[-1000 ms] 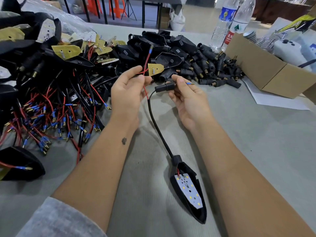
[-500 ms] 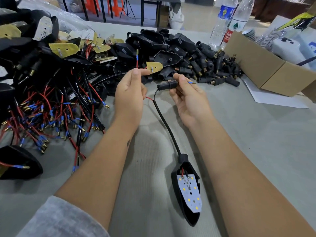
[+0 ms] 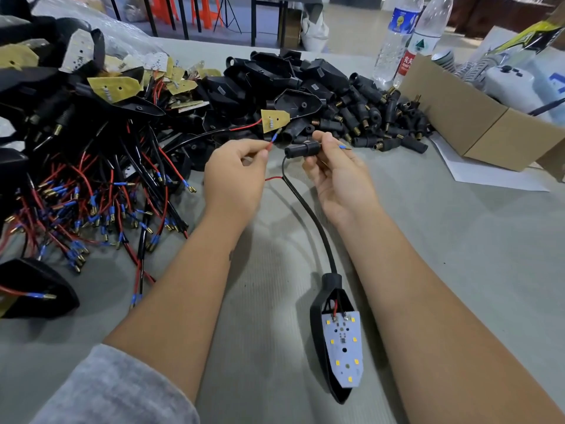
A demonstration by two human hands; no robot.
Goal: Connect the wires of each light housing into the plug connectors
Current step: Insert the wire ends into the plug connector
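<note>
A black light housing with a white LED board lies on the table between my forearms. Its black cable runs up to a black plug connector, which my right hand grips between thumb and fingers. A blue-sleeved wire tip sticks out to the right of that hand. My left hand pinches the red wire near its blue terminal, just left of the connector. The red wire loops below my left hand and joins the cable.
A heap of housings with red and black wires covers the left of the table. Loose black plug connectors are piled behind my hands. A cardboard box and two water bottles stand at the back right.
My left hand has lowered and drawn the red wire's terminal from pointing up to beside the connector. The housing has slid a little toward me and to the right.
</note>
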